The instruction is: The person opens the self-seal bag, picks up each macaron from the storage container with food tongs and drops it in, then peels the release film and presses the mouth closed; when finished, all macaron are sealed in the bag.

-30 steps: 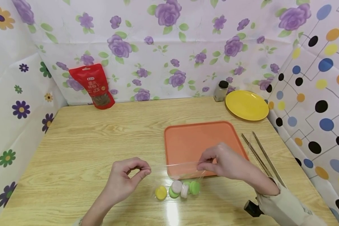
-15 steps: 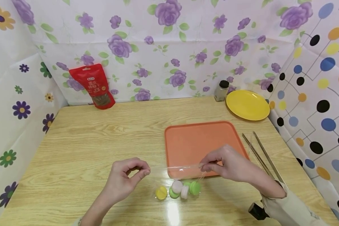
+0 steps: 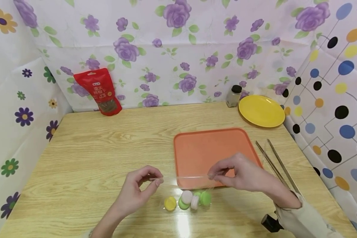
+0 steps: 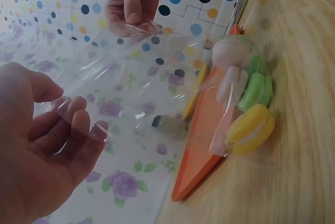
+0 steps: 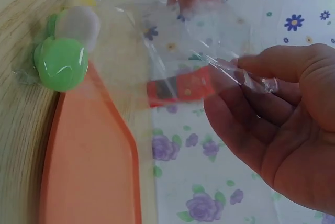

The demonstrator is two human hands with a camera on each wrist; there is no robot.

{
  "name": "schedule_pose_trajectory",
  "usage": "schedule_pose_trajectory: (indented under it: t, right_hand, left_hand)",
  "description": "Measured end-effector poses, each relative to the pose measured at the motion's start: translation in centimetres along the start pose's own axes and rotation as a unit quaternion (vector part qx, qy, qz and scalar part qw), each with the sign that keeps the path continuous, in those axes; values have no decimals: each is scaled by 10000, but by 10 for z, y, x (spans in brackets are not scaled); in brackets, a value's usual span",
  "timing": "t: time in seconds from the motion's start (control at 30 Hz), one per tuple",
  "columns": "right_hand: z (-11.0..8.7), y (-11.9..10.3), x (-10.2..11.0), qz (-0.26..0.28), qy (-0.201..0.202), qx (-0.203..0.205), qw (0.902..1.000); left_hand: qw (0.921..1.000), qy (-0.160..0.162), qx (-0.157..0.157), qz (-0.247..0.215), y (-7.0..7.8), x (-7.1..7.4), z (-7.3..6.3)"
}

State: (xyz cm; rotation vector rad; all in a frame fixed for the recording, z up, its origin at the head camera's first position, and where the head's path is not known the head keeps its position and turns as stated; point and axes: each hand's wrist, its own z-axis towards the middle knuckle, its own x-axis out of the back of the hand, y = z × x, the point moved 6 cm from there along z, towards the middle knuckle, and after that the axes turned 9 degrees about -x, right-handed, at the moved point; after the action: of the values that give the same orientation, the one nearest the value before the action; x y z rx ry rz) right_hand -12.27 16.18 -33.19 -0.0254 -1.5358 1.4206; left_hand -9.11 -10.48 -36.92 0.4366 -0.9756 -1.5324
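Note:
Between my two hands hangs a clear plastic bag (image 4: 131, 90), its top edge stretched across. The left hand (image 3: 136, 191) pinches one end of that edge between thumb and fingers. At the other end, the right hand (image 3: 241, 173) pinches the film, partly over the orange tray's near corner. Several macarons lie low in the bag: a yellow macaron (image 3: 170, 203), pale pinkish-white macarons (image 3: 186, 197) and green macarons (image 3: 206, 198). In the right wrist view a green macaron (image 5: 62, 66) shows through the film. Whether the bag's bottom rests on the table cannot be told.
An orange tray (image 3: 211, 152) lies just beyond the bag. Metal tongs (image 3: 281, 162) lie right of it, partly under the right forearm. A yellow plate (image 3: 261, 110), a black-capped jar (image 3: 233, 96) and a red pouch (image 3: 99, 92) stand along the back.
The left hand has shifted slightly right, toward the right hand, and the bag's edge now shows between its fingertips. The right hand has moved only a little. The macarons keep their places.

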Motion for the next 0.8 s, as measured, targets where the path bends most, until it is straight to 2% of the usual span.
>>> schedule_pose_trajectory:
  t: [0.07,0.23,0.37,0.5,0.63,0.8]
  right_hand:
    - [2,-1,-2,-77,70,41,9999]
    - [6,-3,-8,-332,352,47,9988]
    - [9,-11,-14,-667,556,268,9959]
    - [15,-19,-21,-1108,626,429,9909]
    - [14,-18,-22,-1189,696,436,9895]
    - [1,-11,-13,-1214,1031,230,9870]
  left_hand:
    - [9999,-40,-94,-23,0,-3,0]
    - [9978,-126,-652,25,7,-12,4]
    - [9942,-85,-1065,95,14,-21,10]
    - [9896,-36,-1383,383,20,-28,14]
    - [9870,58,-1405,783,23,-24,12]
    - [9898,142,-1030,970,22,-6,5]
